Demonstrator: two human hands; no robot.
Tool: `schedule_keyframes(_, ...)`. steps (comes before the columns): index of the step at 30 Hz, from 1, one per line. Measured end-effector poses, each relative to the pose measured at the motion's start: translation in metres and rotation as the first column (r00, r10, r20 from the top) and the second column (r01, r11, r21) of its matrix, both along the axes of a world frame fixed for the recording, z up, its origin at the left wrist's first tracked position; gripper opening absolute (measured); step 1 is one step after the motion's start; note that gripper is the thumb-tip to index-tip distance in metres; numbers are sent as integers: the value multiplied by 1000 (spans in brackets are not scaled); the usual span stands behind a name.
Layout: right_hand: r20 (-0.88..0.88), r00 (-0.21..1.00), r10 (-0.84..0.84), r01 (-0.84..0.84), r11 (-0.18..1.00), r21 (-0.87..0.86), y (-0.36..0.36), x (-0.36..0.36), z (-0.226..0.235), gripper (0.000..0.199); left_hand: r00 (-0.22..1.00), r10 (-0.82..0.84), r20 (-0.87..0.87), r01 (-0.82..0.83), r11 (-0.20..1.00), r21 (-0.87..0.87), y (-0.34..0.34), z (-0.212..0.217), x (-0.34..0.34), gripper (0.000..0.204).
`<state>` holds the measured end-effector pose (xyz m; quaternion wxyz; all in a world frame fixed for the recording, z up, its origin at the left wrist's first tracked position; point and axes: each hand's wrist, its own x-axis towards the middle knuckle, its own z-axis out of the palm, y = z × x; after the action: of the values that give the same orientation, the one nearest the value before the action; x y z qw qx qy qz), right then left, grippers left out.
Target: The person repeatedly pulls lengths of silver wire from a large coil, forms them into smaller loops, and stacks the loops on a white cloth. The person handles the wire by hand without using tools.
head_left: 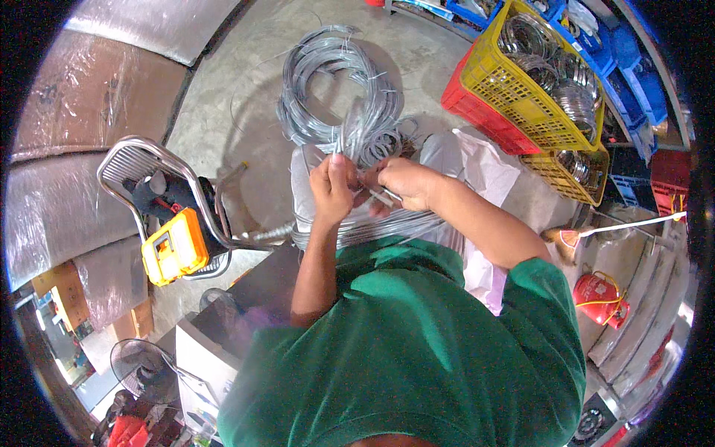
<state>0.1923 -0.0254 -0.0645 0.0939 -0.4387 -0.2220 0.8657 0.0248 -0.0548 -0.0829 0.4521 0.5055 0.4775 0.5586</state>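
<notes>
Left hand (332, 188) and right hand (402, 183) both closed on strands of grey steel wire (372, 195), pinched at lap height, just below the large wire coil (335, 89) lying on the concrete floor (238, 97). Thin, bright, galvanised-looking, tangled in loose loops. Judged springy and stiff, light per strand, heavy in bulk; cut ends likely sharp. Best gripped close behind the ends. Yellow crate (532, 82) of rings well apart.

I'm in a workshop with a bare concrete floor (246, 67). Stacked plastic crates (532, 82) hold metal rings (555, 71). Wire coils (335, 82) lie near a metal stand (149, 160).
</notes>
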Motion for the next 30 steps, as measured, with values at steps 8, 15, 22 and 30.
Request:
schedule_keyframes(8,-214,972,94,-135,974,-182,5,-1,6,33,993,49,-110,-48,999,10,13,-8,-17,48)
schedule_keyframes(15,-153,978,141,-148,988,-35,4,-9,-9,17,976,27,-217,-19,999,39,14,-13,-22,48)
schedule_keyframes(22,67,979,192,-200,966,162,8,-16,-8,21,987,71,145,-64,997,-52,25,-16,-21,49)
schedule_keyframes(30,579,758,-300,-510,282,813,-58,47,-3,44,357,19,934,92,994,-55,85,42,-111,39)
